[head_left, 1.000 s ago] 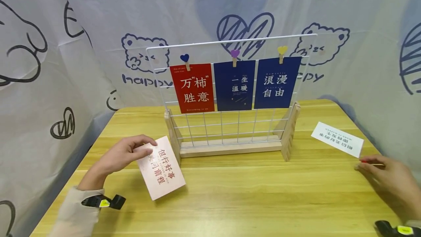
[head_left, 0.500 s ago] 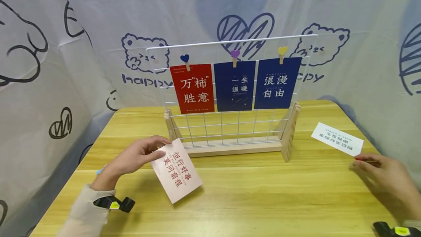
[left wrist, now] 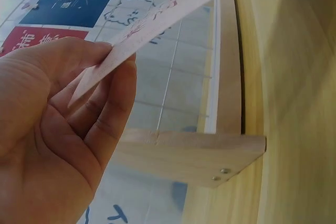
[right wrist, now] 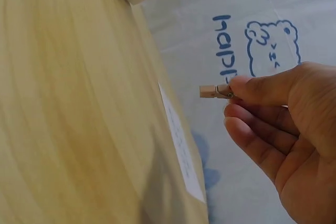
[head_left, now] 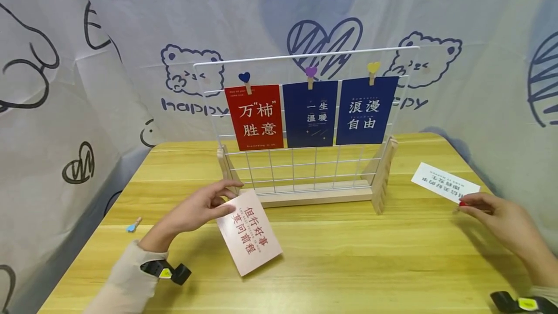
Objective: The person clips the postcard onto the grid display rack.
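My left hand (head_left: pixel 198 210) pinches a pale pink card (head_left: pixel 253 236) with red lettering by its upper left edge, thumb on the printed face. The card is tilted over the table, in front of the left foot of a white wire grid rack (head_left: pixel 305 171). Between thumb and fingers, my right hand (head_left: pixel 501 217) pinches a small wooden clothespin (right wrist: pixel 214 92), its jaw end pointing away from the fingertips. A bit of red (head_left: pixel 463 203) shows at the fingers in the head view. Beyond that hand, a white card (head_left: pixel 440 180) with dark lettering lies on the table.
Clipped on the rack are a red card (head_left: pixel 257 117) and two blue cards (head_left: pixel 310 115), each under a heart clothespin. A blue-topped clothespin (head_left: pixel 132 225) lies at the table's left. Behind hangs a printed curtain (head_left: pixel 183 13).
My left hand has carried the pink card to the right, uncovering the blue-topped clothespin. My right hand has moved slightly left and up with its clothespin. The rack stays put.
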`<state>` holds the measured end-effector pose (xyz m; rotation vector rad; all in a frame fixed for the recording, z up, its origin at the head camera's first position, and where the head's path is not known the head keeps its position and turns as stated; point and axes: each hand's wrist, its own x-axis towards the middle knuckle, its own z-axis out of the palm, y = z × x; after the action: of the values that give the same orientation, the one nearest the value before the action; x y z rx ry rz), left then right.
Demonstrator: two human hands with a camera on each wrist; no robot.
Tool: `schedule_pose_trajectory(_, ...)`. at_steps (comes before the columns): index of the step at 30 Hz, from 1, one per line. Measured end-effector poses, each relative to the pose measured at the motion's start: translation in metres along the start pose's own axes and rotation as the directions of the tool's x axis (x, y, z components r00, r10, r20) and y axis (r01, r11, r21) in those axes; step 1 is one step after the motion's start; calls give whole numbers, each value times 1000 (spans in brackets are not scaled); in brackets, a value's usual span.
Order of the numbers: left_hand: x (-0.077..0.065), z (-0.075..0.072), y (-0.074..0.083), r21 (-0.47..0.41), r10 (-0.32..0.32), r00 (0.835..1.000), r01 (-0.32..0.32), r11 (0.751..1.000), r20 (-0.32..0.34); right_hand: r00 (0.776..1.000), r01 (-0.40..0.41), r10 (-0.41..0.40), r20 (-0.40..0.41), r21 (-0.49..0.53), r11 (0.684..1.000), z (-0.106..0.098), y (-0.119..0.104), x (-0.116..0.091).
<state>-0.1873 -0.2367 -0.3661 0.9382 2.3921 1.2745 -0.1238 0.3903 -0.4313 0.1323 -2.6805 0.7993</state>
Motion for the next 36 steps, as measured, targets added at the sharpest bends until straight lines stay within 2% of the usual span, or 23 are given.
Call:
schedule_pose_trajectory(4,5,5,2,-12,2,1000,-2,1000,16,999,33,-33,-9,-11,999,-1,-9,6)
schedule_pose_trajectory(11,14,16,4,-38,-19,999,20,999,25,998,67,-66,21,-50,997,-3,-24,18)
schedule_pose_trajectory(16,23,23,4,-19,-9,999,9,1000,31,994,108,-109,0,-86,990,-4,-33,23)
schedule_pose_trajectory(23,36,32,7,-11,3,999,-3,1000,39,990,140,-138,29,-89,986,-4,-50,31)
schedule_pose_trajectory(27,42,38,7,-40,17,1000,-16,999,24,982,190,-188,32,-87,978,-4,-60,35)
schedule_pose_trajectory(36,55,49,9,-136,31,999,-33,990,-21,973,230,-229,26,-35,973,0,-82,44)
